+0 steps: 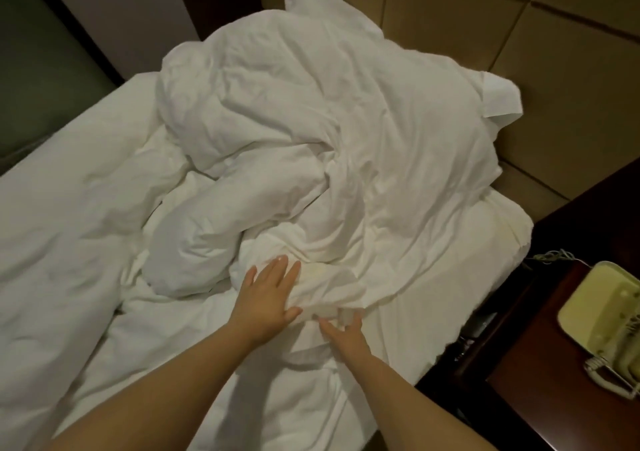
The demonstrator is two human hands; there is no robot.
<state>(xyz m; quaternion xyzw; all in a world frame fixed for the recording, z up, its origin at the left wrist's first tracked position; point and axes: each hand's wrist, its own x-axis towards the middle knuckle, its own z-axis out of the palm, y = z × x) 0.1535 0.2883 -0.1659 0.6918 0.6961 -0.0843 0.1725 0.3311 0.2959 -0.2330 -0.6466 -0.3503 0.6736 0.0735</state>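
Left hand flat, fingers straight, on crumpled duvet; right hand pinches its fold near bed's right edge; nightstand alongside.

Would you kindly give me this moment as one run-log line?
item: crumpled white duvet | left hand: flat on duvet, fingers straight | right hand: at duvet fold, grip unclear

Crumpled white duvet on bed

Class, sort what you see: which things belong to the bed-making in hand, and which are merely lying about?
In hand: duvet; left hand pressing it; right hand pinching a fold.
Lying about: pillow; telephone; nightstand; headboard.
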